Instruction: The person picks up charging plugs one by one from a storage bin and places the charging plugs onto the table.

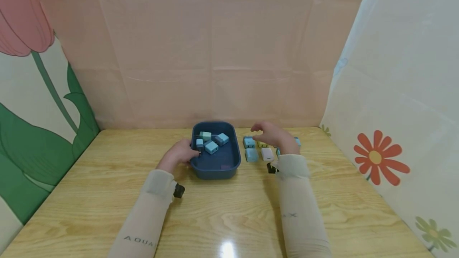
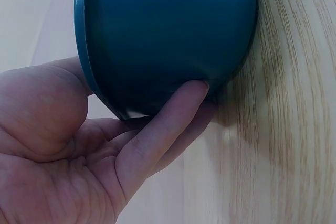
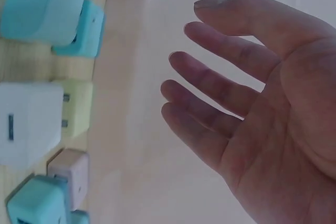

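Note:
My left hand (image 1: pixel 181 152) grips the left side of a dark blue plastic bin (image 1: pixel 215 173), thumb over the rim and fingers along the outer wall (image 2: pixel 168 30). Inside the bin lie several small charger plugs (image 1: pixel 211 147), blue and pale green. Just right of the bin, my right hand (image 1: pixel 274 134) hovers over more charger plugs on the table, holding nothing, its fingers spread and loosely bent. Among these are a blue charger (image 1: pixel 252 155), a white charger (image 3: pixel 29 121), a yellow charger (image 3: pixel 77 106) showing its prongs, and a pinkish charger (image 3: pixel 71 174). The hand partly hides the group in the head view.
The wood-grain table (image 1: pixel 222 210) ends at a pinkish sheet (image 1: pixel 222 51) behind the bin. Flower-printed panels flank it, with a green-leafed panel (image 1: pixel 36 142) on the left and a white panel (image 1: pixel 394 90) on the right.

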A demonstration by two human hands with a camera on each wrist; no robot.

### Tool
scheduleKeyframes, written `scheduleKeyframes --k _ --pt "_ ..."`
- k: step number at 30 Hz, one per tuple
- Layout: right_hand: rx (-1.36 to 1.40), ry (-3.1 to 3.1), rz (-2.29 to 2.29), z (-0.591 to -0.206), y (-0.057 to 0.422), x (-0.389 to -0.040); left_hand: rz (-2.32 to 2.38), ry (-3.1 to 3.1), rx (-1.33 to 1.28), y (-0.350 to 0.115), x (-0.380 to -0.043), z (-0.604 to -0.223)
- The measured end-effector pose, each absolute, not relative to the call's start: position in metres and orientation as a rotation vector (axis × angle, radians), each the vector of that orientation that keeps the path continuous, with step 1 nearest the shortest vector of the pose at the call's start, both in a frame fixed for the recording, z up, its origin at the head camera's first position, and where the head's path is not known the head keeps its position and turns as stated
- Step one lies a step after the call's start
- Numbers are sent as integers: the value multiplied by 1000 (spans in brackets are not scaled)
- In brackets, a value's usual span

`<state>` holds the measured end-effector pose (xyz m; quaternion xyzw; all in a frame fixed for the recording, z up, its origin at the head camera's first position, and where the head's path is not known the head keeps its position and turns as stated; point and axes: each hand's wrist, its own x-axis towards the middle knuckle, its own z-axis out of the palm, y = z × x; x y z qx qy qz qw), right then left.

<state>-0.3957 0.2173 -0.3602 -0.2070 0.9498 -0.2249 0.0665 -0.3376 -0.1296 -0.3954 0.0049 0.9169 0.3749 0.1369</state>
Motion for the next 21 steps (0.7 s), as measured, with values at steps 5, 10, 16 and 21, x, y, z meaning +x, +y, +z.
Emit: scheduleKeyframes --k 5,10,16,21 --pt "-759 2884 -595 -355 196 -394 1080 2655 22 -129 -338 -395" --pt "-841 2870 -507 -355 167 -390 1084 2651 11 -129 -338 -395" --pt "-970 2833 -369 -362 133 -387 1095 2647 14 -130 -338 -395" --pt "-985 2820 -307 -371 115 -387 1095 2656 26 -130 -336 -395"
